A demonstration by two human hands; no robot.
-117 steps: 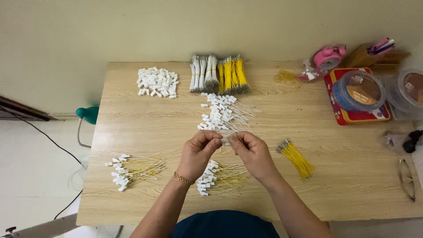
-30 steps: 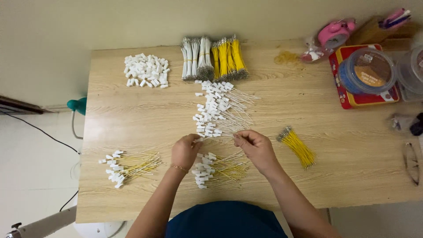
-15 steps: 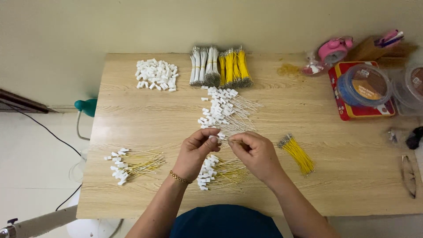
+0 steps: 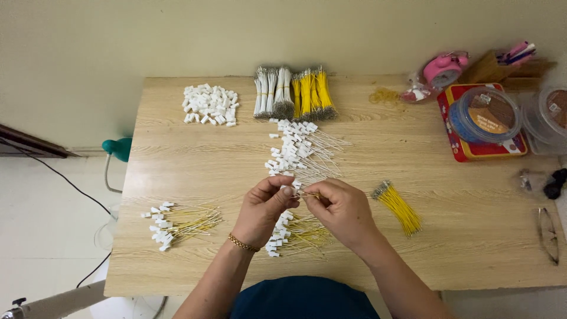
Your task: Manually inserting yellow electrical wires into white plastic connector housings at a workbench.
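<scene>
The person is working over the table (image 4: 413, 260), and the likeliest slip is the small white connector (image 4: 287, 190) twisting between the fingertips, so that the thin yellow wire (image 4: 311, 195) bends or misses its slot. A loose pinch could also be letting the part drop into the finished pile (image 4: 292, 231) lying just below the hands at 6 o'clock, where it would be mixing with done pieces.

The left hand (image 4: 264, 208) is pinching the connector between thumb and forefinger, the other fingers curled in. The right hand (image 4: 341, 208) is closing on the wire's end, fingers nearly shut, and the two hands are meeting tip to tip at the table's middle.

White-wired connectors (image 4: 298, 150) are lying at 12 o'clock, a loose yellow bundle (image 4: 398, 207) at 3 o'clock, another pile (image 4: 177, 223) at 9 o'clock.
</scene>
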